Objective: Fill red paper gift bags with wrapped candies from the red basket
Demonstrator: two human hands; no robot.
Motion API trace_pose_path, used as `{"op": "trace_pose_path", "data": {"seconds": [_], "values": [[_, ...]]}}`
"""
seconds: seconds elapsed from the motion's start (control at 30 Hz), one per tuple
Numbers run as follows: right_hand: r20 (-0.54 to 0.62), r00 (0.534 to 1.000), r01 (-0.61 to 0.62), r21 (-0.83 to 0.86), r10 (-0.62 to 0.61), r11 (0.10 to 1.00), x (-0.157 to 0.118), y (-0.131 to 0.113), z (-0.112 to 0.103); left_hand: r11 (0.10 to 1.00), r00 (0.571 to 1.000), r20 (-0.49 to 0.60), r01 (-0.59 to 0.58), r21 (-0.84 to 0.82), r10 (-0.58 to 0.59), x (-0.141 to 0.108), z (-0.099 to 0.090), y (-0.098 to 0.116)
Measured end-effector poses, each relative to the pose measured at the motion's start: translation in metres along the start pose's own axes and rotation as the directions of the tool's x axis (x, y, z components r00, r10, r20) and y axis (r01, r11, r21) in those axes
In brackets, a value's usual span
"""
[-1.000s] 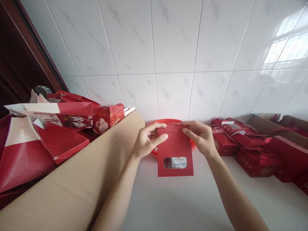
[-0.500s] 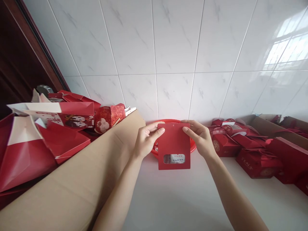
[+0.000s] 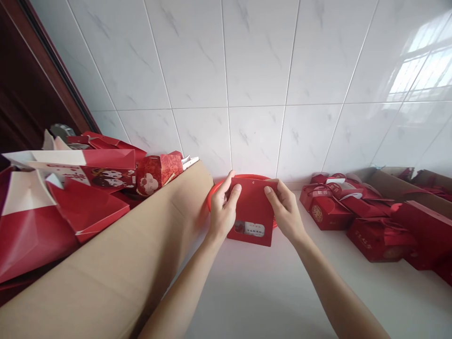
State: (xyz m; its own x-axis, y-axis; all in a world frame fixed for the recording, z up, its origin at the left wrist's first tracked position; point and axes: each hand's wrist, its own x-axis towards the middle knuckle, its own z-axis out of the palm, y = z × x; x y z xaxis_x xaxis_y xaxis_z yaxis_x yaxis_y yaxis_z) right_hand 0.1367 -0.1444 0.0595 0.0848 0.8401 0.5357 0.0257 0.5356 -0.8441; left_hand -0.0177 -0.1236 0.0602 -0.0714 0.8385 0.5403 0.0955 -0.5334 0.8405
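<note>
A flat-fronted red gift box [image 3: 251,207] with a clear window near its bottom edge is held up between both hands; a white printed packet shows through the window. My left hand [image 3: 225,207] grips its upper left edge, thumb on the front face. At the upper right edge, my right hand [image 3: 285,207] pinches it, thumb also in front; the fingers behind are mostly hidden. Behind the box stands a round red plastic basket [image 3: 212,195], largely covered by the box and hands.
A large cardboard box [image 3: 116,254] full of red and white paper gift bags [image 3: 35,235] fills the left. On the right, several red boxes [image 3: 330,214] lie on the white surface [image 3: 254,292] beside another cardboard box [image 3: 391,186]. White wall tiles [image 3: 257,52] rise behind.
The red gift box has shifted slightly left and tilted. My left hand has turned more upright and slid down its edge, and my right hand has moved a little left and down.
</note>
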Motion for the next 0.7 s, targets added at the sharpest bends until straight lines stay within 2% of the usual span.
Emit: {"op": "trace_pose_path", "data": {"seconds": [0.27,0.47,0.7], "values": [[0.027,1.0,0.013,0.01,-0.014,1.0,-0.0015,0.0,0.002,0.978,0.996,-0.001,0.091,-0.19,-0.093,0.0038,-0.0014,-0.0052],[0.022,0.999,0.046,-0.011,-0.046,0.999,-0.0037,0.0029,0.0075,0.978,0.997,-0.004,0.075,-0.196,-0.077,0.0005,-0.0007,-0.0001],[0.01,1.0,-0.002,0.045,0.001,0.999,-0.0028,0.004,0.0067,0.982,0.998,0.013,0.07,-0.177,-0.069,0.0004,-0.0005,0.002]]}}
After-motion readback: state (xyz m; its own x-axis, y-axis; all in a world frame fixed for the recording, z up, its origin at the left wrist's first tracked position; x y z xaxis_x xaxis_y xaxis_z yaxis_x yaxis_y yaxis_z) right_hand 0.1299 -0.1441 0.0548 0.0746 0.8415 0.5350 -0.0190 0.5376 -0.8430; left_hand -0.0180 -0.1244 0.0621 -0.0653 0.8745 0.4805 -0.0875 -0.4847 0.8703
